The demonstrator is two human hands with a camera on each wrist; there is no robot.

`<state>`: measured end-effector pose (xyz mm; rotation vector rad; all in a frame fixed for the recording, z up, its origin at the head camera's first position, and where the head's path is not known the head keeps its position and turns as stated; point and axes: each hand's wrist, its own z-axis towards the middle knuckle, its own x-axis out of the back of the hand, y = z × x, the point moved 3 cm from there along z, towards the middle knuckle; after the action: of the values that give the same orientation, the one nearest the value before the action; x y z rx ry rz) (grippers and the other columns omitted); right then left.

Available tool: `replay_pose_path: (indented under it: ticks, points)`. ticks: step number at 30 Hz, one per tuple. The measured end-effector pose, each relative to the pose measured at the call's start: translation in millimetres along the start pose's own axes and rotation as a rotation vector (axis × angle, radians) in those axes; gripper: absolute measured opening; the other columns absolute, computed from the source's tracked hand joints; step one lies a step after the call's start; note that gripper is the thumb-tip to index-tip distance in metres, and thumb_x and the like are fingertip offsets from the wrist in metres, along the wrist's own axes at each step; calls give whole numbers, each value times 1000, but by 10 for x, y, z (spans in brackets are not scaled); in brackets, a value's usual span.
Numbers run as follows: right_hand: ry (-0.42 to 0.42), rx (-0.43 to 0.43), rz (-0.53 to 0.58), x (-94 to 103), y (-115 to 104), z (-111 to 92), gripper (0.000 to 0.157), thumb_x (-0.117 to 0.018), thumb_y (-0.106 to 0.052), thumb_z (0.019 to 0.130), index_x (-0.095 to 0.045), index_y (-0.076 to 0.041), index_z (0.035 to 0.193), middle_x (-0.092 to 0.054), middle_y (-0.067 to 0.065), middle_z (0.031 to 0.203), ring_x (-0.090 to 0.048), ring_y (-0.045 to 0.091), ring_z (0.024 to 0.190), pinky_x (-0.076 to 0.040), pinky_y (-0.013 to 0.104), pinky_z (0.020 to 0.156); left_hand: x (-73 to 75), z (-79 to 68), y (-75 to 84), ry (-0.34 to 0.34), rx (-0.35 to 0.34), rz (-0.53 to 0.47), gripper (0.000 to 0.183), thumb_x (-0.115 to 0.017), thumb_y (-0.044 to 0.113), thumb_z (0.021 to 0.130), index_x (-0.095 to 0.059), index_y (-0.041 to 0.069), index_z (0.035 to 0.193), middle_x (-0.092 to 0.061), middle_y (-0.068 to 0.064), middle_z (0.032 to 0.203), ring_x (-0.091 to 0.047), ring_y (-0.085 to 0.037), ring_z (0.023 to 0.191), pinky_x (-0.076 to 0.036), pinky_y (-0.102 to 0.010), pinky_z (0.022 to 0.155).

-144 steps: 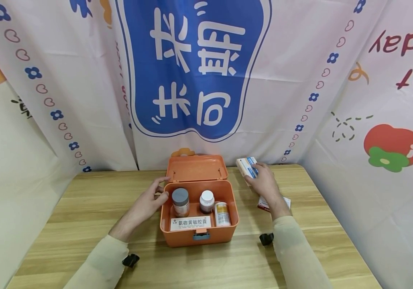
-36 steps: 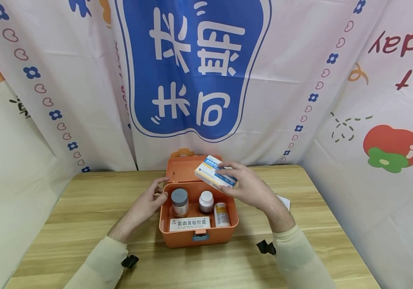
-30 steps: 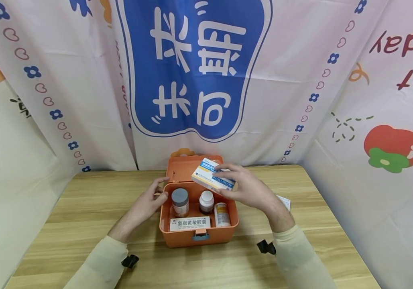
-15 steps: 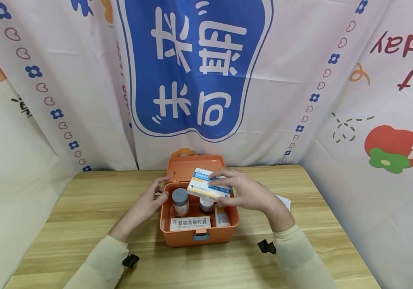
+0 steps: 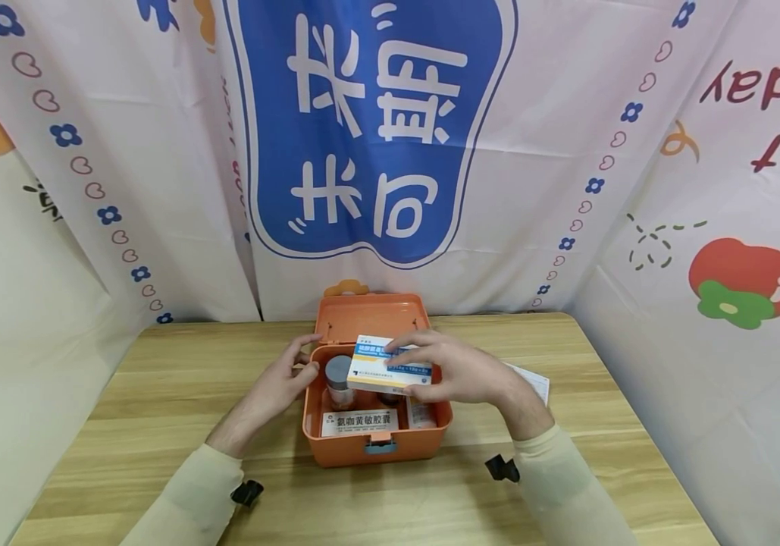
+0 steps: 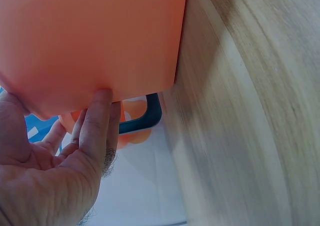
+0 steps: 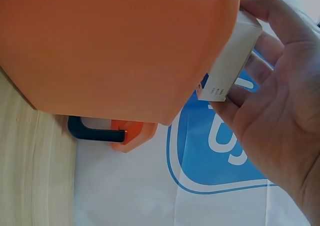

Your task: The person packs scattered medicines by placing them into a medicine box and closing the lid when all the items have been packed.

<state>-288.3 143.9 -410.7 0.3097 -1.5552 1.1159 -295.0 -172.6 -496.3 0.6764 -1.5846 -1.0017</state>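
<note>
My right hand (image 5: 454,368) grips a flat white-and-blue medicine box (image 5: 371,369) by its right end, thumb at the near edge and fingers over the top. It overlaps the opening of an orange medicine case (image 5: 328,453), whose lid (image 5: 369,318) leans back. Beside the case's rear left corner is my left hand (image 5: 280,383), thumb and extended fingers touching its side wall and rim. Inside the case are a grey-capped bottle (image 5: 339,371), a long white capsule box (image 5: 360,422) and a white bottle (image 5: 421,415). The carton hides most of another small bottle behind it.
Partly behind the right wrist, another small white box (image 5: 535,384) lies on the wooden table (image 5: 158,379). Behind the case, a printed cloth (image 5: 499,189) hangs at the table's back edge. A dark handle (image 7: 95,131) shows on the case in the right wrist view.
My right hand has brought the medicine box from the table's back right to above the case, then lowered it leftward and nearer, covering the white-capped bottle. The left hand stays in place.
</note>
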Motion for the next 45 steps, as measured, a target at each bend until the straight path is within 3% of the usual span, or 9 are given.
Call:
replay_pose_path:
  ticks: [11,19,27,39,45]
  points:
    - [-38,67,-4,-83,-52,36,49,-73,-32,92,-67,-37,140,-52,-18,156,-48,12,146,-46,50,119,-13,8,-32,-2,28,18,57,-51,29,109,-33,28,163,-59,-21,137,-67,-34,120,-58,-35,89]
    - [-86,84,30,-154,-96,69,46,-73,-34,93,-67,-39,139,-51,-20,156,-46,7,145,-46,46,119,-8,-5,-11,-9,5,-16,60,-51,27,109,-30,22,165,-57,-25,139,-69,-34,118,-61,-38,87]
    - [-125,120,62,-237,-176,104,47,-75,-33,92,-68,-36,139,-51,-16,156,-47,11,144,-48,43,118,-14,-10,-6,-14,3,-31,60,-52,27,110,-29,22,165,-57,-25,139,-69,-33,116,-61,-41,86]
    - [-144,196,-29,-342,-233,163,44,-71,-36,95,-68,-35,139,-54,-15,154,-48,10,147,-46,39,121,-4,-16,4,-9,0,-21,59,-53,28,109,-31,23,164,-58,-24,138,-70,-29,114,-61,-41,87]
    - [-151,193,-40,-369,-258,190,44,-71,-35,95,-69,-34,139,-54,-15,154,-48,11,145,-46,38,120,-1,2,-21,-8,7,9,57,-52,31,110,-32,26,163,-59,-22,137,-70,-28,112,-60,-38,87]
